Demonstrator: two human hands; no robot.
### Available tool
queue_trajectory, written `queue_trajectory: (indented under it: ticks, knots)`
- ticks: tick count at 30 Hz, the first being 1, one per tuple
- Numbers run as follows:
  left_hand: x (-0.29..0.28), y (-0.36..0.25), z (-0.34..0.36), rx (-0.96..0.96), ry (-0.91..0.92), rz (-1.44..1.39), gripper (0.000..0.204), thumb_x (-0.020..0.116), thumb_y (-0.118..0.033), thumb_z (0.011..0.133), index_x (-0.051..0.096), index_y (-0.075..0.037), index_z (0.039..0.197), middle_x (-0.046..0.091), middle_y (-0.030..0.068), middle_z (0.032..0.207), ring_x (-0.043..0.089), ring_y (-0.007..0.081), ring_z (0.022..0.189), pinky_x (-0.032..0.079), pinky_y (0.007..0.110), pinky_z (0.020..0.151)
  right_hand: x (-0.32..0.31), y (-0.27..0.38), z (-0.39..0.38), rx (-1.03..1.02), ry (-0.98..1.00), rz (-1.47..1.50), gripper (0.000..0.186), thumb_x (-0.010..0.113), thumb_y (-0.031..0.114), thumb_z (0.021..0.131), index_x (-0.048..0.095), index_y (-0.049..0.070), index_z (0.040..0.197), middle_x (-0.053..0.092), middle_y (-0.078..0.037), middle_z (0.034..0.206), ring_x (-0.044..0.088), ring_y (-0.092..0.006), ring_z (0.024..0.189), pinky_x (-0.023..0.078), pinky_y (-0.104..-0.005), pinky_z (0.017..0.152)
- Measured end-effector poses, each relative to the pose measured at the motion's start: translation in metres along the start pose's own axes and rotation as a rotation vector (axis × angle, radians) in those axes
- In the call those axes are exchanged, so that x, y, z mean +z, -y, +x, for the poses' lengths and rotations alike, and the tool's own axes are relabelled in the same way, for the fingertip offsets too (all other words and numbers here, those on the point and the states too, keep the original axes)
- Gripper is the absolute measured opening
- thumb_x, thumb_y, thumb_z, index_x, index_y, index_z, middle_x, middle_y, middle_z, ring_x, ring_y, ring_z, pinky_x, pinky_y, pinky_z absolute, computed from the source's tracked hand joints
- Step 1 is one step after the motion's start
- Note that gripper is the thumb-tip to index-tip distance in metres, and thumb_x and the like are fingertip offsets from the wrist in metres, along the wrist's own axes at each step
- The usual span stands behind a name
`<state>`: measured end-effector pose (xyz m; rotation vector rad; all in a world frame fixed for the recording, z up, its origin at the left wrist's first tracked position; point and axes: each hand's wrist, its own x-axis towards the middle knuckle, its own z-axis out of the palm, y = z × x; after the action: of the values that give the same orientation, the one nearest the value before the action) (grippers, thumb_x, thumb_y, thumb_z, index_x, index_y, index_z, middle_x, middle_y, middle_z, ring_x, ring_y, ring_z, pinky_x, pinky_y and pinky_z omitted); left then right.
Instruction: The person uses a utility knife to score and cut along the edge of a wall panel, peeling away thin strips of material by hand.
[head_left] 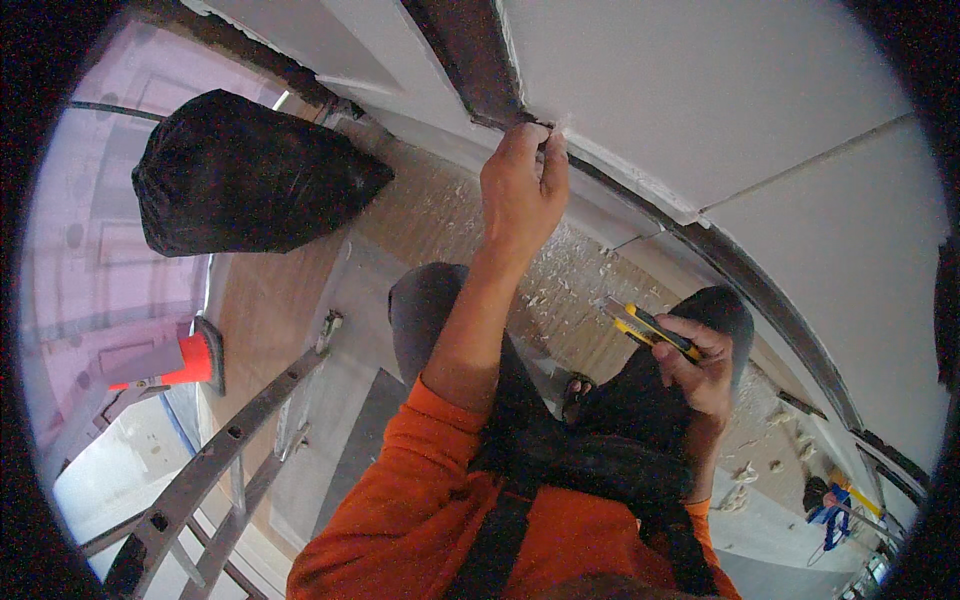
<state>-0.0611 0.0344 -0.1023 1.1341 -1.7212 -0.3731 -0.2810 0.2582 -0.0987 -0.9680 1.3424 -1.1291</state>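
My left hand (522, 190) reaches up to the lower edge of a white wall panel (680, 80), its thumb and fingers pinched at a small pale bit beside a dark strip (467, 62), too small to make out. My right hand (698, 375) grips a yellow-and-black utility knife (648, 325) over my knee, lower and to the right of the left hand, its blade end pointing up-left. Pale scraps and flakes (570, 260) are scattered on the wood floor beneath my hands.
A black stuffed bag (250, 175) is at upper left. An orange cone (185, 360) stands at left beside a metal ladder (215, 460). Pink sheeting (95, 230) covers the far left. At lower right lie blue-and-yellow tools (830, 510) and pale debris (745, 475).
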Motion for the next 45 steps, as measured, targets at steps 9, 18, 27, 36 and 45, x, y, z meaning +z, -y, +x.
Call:
queue_trajectory:
  ticks: [9,18,27,36,45]
  knots:
    - [-0.002,-0.008,0.004,0.187,0.045,0.104,0.011,0.067,-0.007,0.091,0.059,-0.003,0.097,0.064,0.0183,0.09,0.065,0.0417,0.083,0.052,0.049,0.07,0.0,0.006,-0.001,0.066,-0.007,0.01,0.031,0.078,-0.002,0.085,0.076,0.004,0.115,0.074,-0.003,0.088,0.057,-0.0064,0.06,0.045,-0.0232,0.052]
    - [-0.005,-0.012,-0.002,0.273,-0.007,-0.026,0.016,0.073,-0.003,0.084,0.064,-0.003,0.097,0.068,0.0161,0.092,0.068,0.0368,0.084,0.055,0.044,0.072,-0.001,0.007,-0.003,0.103,-0.004,-0.001,0.031,0.077,-0.001,0.085,0.076,0.003,0.115,0.075,-0.004,0.092,0.059,-0.0067,0.065,0.046,-0.0236,0.057]
    - [-0.004,-0.012,-0.002,0.318,-0.037,-0.028,0.018,0.074,-0.002,0.083,0.065,-0.002,0.098,0.069,0.0164,0.095,0.068,0.0366,0.087,0.057,0.042,0.075,-0.002,0.005,-0.001,0.078,0.017,-0.023,0.032,0.078,0.0,0.085,0.075,0.003,0.116,0.077,-0.008,0.1,0.065,-0.0086,0.074,0.05,-0.0238,0.065]
    - [-0.002,-0.03,-0.009,-0.212,-0.097,-0.226,0.02,0.08,-0.012,0.088,0.066,0.001,0.094,0.073,0.0104,0.088,0.069,0.0136,0.078,0.055,0.03,0.069,-0.002,0.001,0.0,-0.043,0.035,-0.033,0.033,0.075,-0.004,0.086,0.073,0.001,0.118,0.073,-0.008,0.086,0.058,-0.0081,0.056,0.046,-0.0236,0.049]
    - [-0.017,-0.028,-0.003,-0.388,0.04,0.058,0.043,0.077,-0.036,0.092,0.07,0.006,0.087,0.071,0.0113,0.073,0.065,0.0116,0.069,0.053,0.031,0.065,-0.005,0.013,-0.003,0.137,0.043,-0.022,0.03,0.078,-0.001,0.085,0.075,0.003,0.114,0.077,-0.007,0.103,0.067,-0.0096,0.081,0.054,-0.0258,0.072]
